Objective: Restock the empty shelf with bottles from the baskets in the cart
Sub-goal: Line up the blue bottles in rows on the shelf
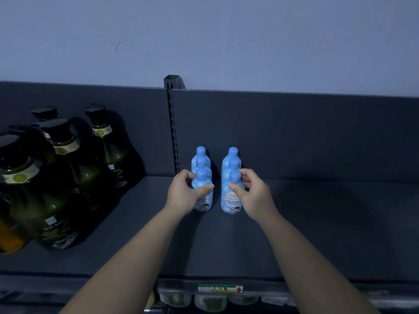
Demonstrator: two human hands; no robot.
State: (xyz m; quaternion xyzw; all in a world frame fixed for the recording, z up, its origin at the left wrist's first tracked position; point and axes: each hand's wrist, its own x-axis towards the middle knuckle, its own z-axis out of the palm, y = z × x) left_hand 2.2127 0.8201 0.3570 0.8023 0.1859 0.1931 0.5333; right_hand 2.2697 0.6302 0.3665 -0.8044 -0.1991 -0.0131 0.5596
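Two short rows of light blue bottles stand on the dark shelf point(317, 223), three bottles deep each. My left hand point(184, 193) grips the front bottle of the left row point(204, 200), thumb across its shoulder. My right hand point(252, 193) grips the front bottle of the right row point(230, 202) the same way. Behind them stand the rear blue bottles of the left row point(200, 155) and of the right row point(232, 156), close to the shelf's back panel. Both front bottles stand upright on the shelf.
Several dark green bottles with black caps point(74, 168) fill the shelf's left side. A slotted upright post point(173, 132) divides the back panel. A price-tag strip point(220, 288) runs along the front edge, with packaged goods point(210, 302) on the shelf below.
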